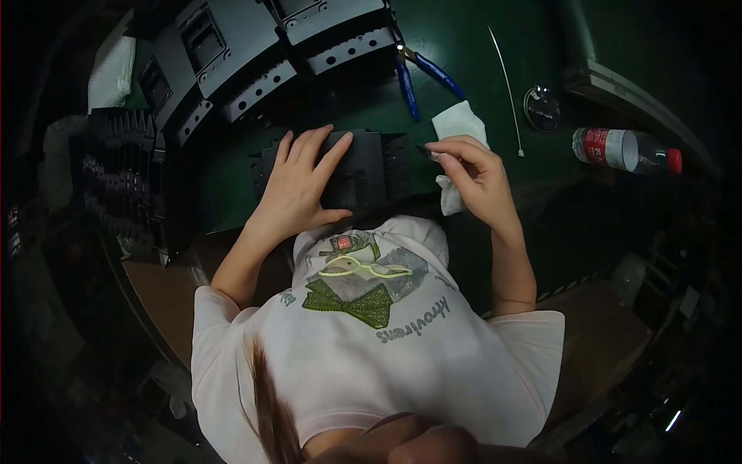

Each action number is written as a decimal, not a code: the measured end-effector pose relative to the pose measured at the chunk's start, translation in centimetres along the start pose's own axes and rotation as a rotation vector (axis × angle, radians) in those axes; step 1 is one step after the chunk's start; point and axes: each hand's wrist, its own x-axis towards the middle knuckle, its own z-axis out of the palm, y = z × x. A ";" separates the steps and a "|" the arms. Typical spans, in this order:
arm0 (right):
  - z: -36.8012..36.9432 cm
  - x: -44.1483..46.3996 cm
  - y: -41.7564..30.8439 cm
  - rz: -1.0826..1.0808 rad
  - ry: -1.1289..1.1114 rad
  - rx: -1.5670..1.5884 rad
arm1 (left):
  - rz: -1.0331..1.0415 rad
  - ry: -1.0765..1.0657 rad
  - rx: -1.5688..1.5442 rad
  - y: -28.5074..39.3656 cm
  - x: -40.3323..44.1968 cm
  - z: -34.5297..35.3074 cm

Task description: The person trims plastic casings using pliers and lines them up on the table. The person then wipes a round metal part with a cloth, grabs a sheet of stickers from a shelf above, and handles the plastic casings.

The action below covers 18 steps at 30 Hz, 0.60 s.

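My left hand (303, 182) lies spread over a black plastic housing (362, 166) at the table's near edge, thumb toward my body and fingertips on its upper side. My right hand (481, 178) is closed in a pinch just right of the housing. Between thumb and forefinger is a small dark piece (426, 151); its kind is too small to make out. Under and behind that hand lies crumpled white tissue (461, 121), partly covered by the fingers.
Blue-handled cutters (421, 77) lie beyond the tissue. To the right are a white cable tie (506, 85), a round glassy object (542, 108) and a red-capped bottle (626, 150) on its side. Several black housings (232, 58) line the back left; ribbed black parts (131, 178) are stacked at left.
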 end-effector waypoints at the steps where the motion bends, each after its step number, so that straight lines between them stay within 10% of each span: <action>1: 0.1 0.1 0.1 -0.005 -0.011 -0.065 | 0.012 -0.017 0.027 -0.1 0.1 0.0; 18: 1.8 0.1 0.3 0.226 -0.144 -0.075 | 0.235 -0.495 -0.224 -3.0 1.7 -5.7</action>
